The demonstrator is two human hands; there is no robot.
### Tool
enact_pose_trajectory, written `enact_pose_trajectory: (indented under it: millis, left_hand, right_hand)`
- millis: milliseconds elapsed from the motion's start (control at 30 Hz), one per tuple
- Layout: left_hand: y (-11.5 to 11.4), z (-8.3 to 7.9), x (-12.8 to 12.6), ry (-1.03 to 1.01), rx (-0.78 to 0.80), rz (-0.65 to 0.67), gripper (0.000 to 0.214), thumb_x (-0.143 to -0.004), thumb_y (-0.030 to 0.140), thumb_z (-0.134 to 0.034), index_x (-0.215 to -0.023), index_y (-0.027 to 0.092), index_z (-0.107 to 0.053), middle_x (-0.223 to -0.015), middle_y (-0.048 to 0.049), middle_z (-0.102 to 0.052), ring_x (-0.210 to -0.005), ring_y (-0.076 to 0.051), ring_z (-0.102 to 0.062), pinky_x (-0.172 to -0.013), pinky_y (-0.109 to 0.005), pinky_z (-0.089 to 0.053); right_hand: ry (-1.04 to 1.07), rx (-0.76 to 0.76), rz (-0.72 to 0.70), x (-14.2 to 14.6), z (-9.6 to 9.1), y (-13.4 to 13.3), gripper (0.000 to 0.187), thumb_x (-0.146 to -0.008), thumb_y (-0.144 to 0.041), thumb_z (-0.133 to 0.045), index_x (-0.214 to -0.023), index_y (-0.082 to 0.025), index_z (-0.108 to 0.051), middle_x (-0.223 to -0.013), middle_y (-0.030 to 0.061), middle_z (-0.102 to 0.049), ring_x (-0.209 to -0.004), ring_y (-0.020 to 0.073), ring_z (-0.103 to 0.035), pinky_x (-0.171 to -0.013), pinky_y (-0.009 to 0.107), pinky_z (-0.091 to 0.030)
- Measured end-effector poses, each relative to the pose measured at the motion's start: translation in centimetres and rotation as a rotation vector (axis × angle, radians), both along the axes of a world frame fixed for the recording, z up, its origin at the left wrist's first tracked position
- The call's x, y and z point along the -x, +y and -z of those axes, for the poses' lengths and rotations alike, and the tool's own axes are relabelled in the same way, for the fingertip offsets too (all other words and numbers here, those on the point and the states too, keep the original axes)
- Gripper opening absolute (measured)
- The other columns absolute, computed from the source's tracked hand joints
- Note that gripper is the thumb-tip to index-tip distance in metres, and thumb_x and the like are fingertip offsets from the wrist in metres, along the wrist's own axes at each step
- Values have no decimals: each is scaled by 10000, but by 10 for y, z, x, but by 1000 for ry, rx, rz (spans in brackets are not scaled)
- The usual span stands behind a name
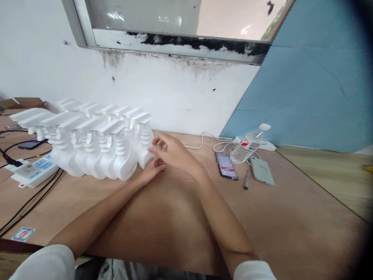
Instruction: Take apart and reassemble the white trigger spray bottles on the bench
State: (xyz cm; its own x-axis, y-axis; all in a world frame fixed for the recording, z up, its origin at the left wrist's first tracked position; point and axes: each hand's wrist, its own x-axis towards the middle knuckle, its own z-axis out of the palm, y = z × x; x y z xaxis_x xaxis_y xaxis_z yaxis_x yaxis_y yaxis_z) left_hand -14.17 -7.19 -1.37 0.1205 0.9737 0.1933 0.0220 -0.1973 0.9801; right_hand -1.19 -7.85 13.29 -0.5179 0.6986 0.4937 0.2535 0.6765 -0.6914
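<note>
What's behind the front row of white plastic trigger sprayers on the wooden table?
Behind the front row stands a second row of like white sprayers, then the white wall. The wooden table between rows and wall is covered.

Left hand (152,168): I see it tucked under the right, fingers mostly hidden.
Right hand (170,151): palm down, fingers loosely curled.
2 forearms (110,206): bare, converging forward.

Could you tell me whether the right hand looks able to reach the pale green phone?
Probably yes: the right hand, by the white spray bottles, has open table toward the pale green phone; only a dark phone and a small tool lie flat between, nothing tall.
</note>
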Motion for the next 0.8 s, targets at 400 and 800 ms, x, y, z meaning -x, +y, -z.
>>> enact_pose_trajectory:
  millis: [400,800]
  left_hand:
    - [-6,1,-2,231,-68,31,226,-814,326,-587,-942,141,-608,-940,-87,-676,-875,-233,-625,-840,-383,-482]
    - [-11,-4,-5,352,-144,54,211,-821,305,-555,-904,124,-624,-865,-91,-671,-785,-221,-608,-725,-337,-478]
  right_hand:
    - [60,-59,171,12,60,43,577,-712,-258,-718,-1249,-262,-509,-1196,85,-533,-1158,260,-476,-1034,462,-356]
    - [353,331,54,32,84,42,587,-555,-288,-820,-1081,-185,-583,-1120,68,-635,-986,227,-616,-851,362,-506]
